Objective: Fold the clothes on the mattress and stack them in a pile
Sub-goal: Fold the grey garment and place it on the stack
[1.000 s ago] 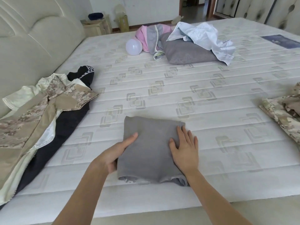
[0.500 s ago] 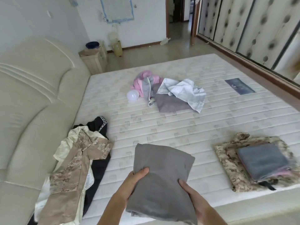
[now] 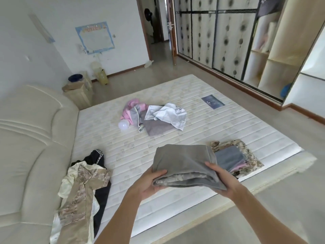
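The folded grey garment (image 3: 184, 161) is in the air above the near part of the mattress (image 3: 219, 124), carried between both hands. The left hand (image 3: 151, 182) grips its near left corner, with the thumb on top and the fingers curled under the cloth. The right hand (image 3: 223, 180) grips the near right edge in the same way, thumb above and fingers below. The garment lies flat between them and extends away from the person. Just beside it, to the right, the pile of folded clothes (image 3: 235, 157) rests on the mattress, with a camouflage piece at the bottom. Unfolded clothes (image 3: 82, 187) lie at the left near the headboard (image 3: 31, 138), and another heap (image 3: 158, 117) lies farther away in the middle.
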